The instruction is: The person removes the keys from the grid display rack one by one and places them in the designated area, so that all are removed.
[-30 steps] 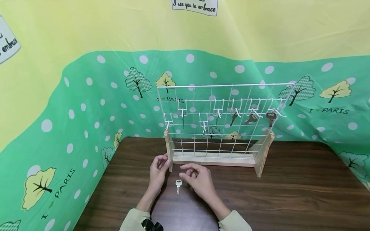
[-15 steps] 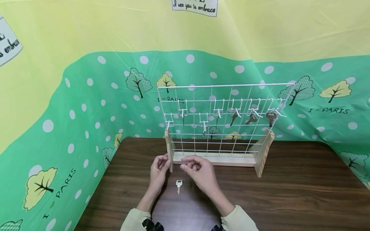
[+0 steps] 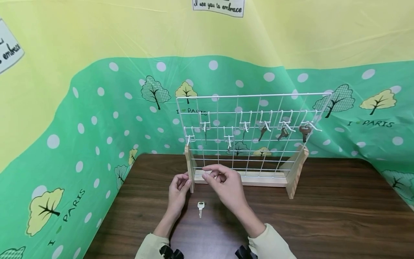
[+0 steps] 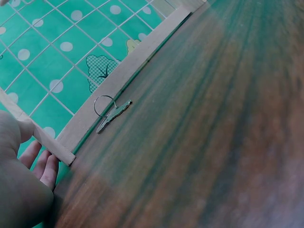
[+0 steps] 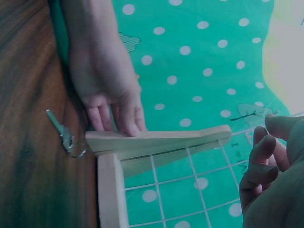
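Note:
My left hand (image 3: pixel 176 194) grips the left wooden end piece (image 3: pixel 189 169) of a white wire grid rack (image 3: pixel 240 96). In the left wrist view its thumb and fingers lie on opposite sides of that wood. My right hand (image 3: pixel 228 187) is raised in front of the rack's lower left part, fingers loosely curled. Its thumb and forefinger tips stand apart, and nothing shows between them. A silver key (image 3: pixel 201 209) lies flat on the table between the two wrists. The left wrist view shows a wire ring (image 4: pixel 105 106) on this key.
White hooks hang along the grid, and several carry keys, such as a dark key (image 3: pixel 304 133) at the far right. A pale wooden base bar (image 3: pixel 262 181) joins the end pieces. Behind the brown table (image 3: pixel 339 208) hangs a green and yellow printed cloth (image 3: pixel 106 97).
My right hand has moved up, away from the key and toward the rack's grid. The left hand and the key stay in place.

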The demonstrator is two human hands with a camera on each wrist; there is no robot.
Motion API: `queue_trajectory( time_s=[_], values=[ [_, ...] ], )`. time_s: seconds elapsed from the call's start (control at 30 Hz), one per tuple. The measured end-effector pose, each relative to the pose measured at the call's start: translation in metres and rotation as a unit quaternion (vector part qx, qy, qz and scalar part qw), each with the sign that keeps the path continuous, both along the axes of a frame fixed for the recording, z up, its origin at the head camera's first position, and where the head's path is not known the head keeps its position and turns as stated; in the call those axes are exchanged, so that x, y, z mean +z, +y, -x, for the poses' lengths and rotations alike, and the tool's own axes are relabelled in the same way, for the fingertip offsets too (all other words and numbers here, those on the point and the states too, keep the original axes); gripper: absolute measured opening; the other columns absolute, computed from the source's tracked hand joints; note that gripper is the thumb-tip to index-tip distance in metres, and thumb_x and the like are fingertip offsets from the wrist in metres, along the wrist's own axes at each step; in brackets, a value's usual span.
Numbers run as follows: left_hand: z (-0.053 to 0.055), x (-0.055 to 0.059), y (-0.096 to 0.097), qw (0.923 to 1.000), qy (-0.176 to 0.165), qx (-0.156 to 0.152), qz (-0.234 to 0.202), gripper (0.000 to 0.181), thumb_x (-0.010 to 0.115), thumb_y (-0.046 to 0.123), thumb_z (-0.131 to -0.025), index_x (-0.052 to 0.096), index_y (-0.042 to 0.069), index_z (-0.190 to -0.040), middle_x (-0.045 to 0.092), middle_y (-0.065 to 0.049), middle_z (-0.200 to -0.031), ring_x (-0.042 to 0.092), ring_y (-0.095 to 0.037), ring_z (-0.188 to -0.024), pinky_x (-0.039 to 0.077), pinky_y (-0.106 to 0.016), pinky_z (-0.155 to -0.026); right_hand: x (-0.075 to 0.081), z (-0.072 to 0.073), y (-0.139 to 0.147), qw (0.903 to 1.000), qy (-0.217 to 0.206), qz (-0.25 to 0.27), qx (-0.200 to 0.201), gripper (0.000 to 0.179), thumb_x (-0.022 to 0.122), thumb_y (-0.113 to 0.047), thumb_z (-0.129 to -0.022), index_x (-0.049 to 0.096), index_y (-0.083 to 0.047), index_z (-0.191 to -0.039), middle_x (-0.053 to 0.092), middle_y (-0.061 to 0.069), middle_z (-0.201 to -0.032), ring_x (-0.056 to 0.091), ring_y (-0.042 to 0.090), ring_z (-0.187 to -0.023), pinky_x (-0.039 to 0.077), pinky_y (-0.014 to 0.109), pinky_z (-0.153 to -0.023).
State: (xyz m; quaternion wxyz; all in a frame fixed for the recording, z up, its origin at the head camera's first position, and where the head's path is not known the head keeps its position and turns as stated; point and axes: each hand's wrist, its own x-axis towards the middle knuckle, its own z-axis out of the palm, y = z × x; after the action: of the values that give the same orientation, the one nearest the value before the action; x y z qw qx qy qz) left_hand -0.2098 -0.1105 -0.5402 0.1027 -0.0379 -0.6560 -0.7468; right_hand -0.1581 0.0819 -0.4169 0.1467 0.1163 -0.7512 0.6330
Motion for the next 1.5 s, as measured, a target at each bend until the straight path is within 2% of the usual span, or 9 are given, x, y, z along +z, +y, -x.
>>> queue_trajectory(
  time_s=[0.13,0.27,0.37,0.57,0.7,1.0,1.23,1.4,1.5],
  values=[
    [0.0,0.0,0.0,1.0,-0.001,-0.001,0.003,0.021,0.067,-0.008,-0.105,0.054,-0.018,-0.119,0.064,-0.032,-0.145,0.066,-0.005,-0.122,0.052,-0.018,-0.108,0.008,0.001,0.0,0.9999,0.011,0.003,0.0,0.015,0.085,-0.007,-0.097,0.086,-0.01,-0.112,0.074,0.005,-0.082,0.054,0.008,-0.057,0.041,0.018,-0.051],
    [0.0,0.001,0.0,1.0,-0.003,-0.001,0.004,0.021,0.067,-0.008,-0.105,0.054,-0.018,-0.119,0.064,-0.033,-0.145,0.066,-0.005,-0.122,0.052,-0.018,-0.108,0.015,0.001,0.0,0.9999,0.011,0.012,0.002,0.017,0.084,-0.007,-0.099,0.085,-0.01,-0.116,0.079,0.008,-0.089,0.061,0.022,-0.049,0.046,0.022,-0.048],
    [0.0,0.0,0.0,1.0,0.002,0.001,0.001,0.02,0.067,-0.008,-0.105,0.055,-0.018,-0.118,0.064,-0.033,-0.144,0.066,-0.006,-0.122,0.052,-0.018,-0.108,0.021,0.001,-0.001,0.9998,0.008,0.017,0.001,0.018,0.083,-0.008,-0.1,0.084,-0.011,-0.117,0.079,0.005,-0.091,0.064,0.031,-0.05,0.046,0.022,-0.048],
    [0.0,-0.002,0.0,0.9996,0.022,0.008,0.013,0.018,0.067,-0.008,-0.106,0.055,-0.018,-0.116,0.065,-0.035,-0.14,0.066,-0.008,-0.122,0.052,-0.017,-0.106,0.029,0.003,-0.001,0.9997,0.011,0.024,0.001,0.019,0.083,-0.008,-0.1,0.084,-0.009,-0.119,0.079,0.008,-0.094,0.063,0.021,-0.05,0.046,0.022,-0.048],
    [-0.001,-0.001,0.0,0.9996,0.022,0.009,0.014,0.019,0.067,-0.007,-0.106,0.056,-0.018,-0.116,0.065,-0.034,-0.141,0.066,-0.007,-0.123,0.052,-0.017,-0.107,0.033,0.004,-0.001,0.9996,0.016,0.025,0.0,0.019,0.083,-0.008,-0.1,0.083,-0.008,-0.119,0.079,0.012,-0.093,0.062,0.014,-0.05,0.047,0.022,-0.048],
    [0.0,-0.001,-0.001,0.9998,0.013,0.005,0.013,0.019,0.066,-0.009,-0.106,0.055,-0.018,-0.117,0.064,-0.034,-0.143,0.066,-0.008,-0.123,0.052,-0.018,-0.108,0.039,0.003,-0.002,0.9991,0.01,0.042,0.0,0.019,0.082,-0.006,-0.1,0.083,-0.006,-0.12,0.079,0.017,-0.095,0.064,0.026,-0.051,0.05,0.024,-0.048],
    [-0.001,-0.003,-0.001,0.9994,0.03,0.005,0.018,0.019,0.068,-0.005,-0.106,0.056,-0.017,-0.116,0.065,-0.035,-0.141,0.066,-0.015,-0.126,0.052,-0.018,-0.107,0.043,0.006,-0.003,0.9987,0.013,0.049,-0.01,0.022,0.082,-0.008,-0.1,0.082,-0.005,-0.123,0.079,0.017,-0.096,0.062,0.016,-0.05,0.044,0.021,-0.045],
    [0.0,-0.008,-0.002,0.9979,0.063,0.0,0.014,0.019,0.072,0.005,-0.107,0.06,-0.008,-0.112,0.069,-0.029,-0.136,0.067,-0.013,-0.125,0.053,-0.018,-0.106,0.047,0.006,-0.003,0.9987,0.009,0.048,-0.013,0.026,0.081,-0.01,-0.102,0.081,-0.006,-0.128,0.08,0.015,-0.104,0.066,0.015,-0.052,0.038,0.02,-0.044],
    [0.0,-0.008,-0.002,0.9978,0.065,0.001,0.014,0.018,0.072,0.005,-0.107,0.06,-0.008,-0.112,0.069,-0.029,-0.136,0.067,-0.011,-0.124,0.054,-0.018,-0.105,0.049,0.007,-0.003,0.9987,0.012,0.048,-0.013,0.028,0.08,-0.01,-0.103,0.08,-0.008,-0.131,0.081,0.013,-0.108,0.067,0.016,-0.053,0.036,0.02,-0.043]
  ],
)
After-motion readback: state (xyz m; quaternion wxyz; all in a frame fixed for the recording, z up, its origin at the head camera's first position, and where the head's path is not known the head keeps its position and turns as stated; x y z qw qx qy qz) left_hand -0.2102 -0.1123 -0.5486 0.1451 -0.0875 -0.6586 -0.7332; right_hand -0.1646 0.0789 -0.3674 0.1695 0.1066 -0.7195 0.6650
